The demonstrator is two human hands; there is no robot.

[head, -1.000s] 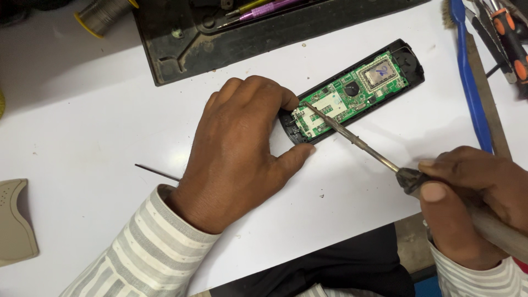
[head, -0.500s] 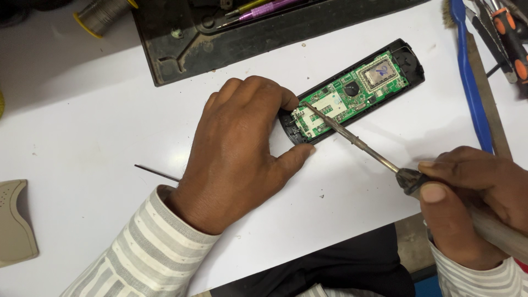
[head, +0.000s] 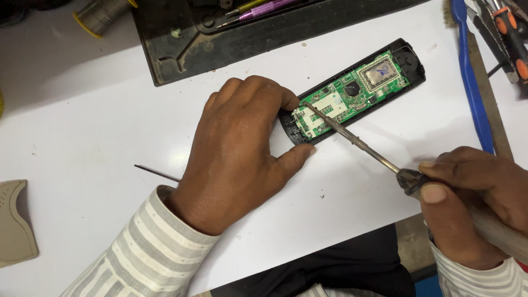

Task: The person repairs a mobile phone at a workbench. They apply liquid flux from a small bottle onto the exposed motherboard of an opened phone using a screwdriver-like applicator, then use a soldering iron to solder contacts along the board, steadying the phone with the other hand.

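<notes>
An electronics repair bench, by every sign here: a white worktop (head: 82,121) scuffed with use, a grimy black tool tray (head: 181,55) holding purple-handled drivers (head: 264,8), a spool of solder wire (head: 102,14) at the far edge (top left), orange-gripped tools (head: 509,30) piled on the right, and an opened green circuit board (head: 352,96) under a soldering iron (head: 357,142)
</notes>
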